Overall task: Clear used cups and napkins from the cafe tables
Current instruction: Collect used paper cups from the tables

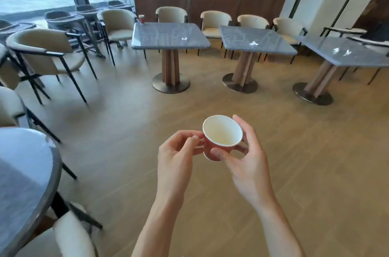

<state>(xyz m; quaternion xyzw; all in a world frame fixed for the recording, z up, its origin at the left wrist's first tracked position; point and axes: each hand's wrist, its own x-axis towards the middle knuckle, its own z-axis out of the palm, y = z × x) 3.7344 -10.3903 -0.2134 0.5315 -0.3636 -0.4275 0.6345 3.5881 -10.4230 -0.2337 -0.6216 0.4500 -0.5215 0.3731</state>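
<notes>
Item: red paper cup [221, 139], apparently empty, held mid-air over the floor, right hand [246, 157] gripping its wall with thumb and fingers, left hand [179, 153] curled at its side, contact unclear; likely light, crushable, best held low around the body.

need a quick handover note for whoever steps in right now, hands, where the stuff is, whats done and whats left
Right hand: grips a red paper cup, which looks empty, thumb on its near side.
Left hand: fingers curled beside the cup, at most touching it; whether it pinches anything is unclear.
Left to clear: another red cup at the far corner of the left square table, and a crumpled napkin on the same table; one napkin on the middle table; two napkins on the right table.
Done: one cup in hand, not yet binned.
</notes>
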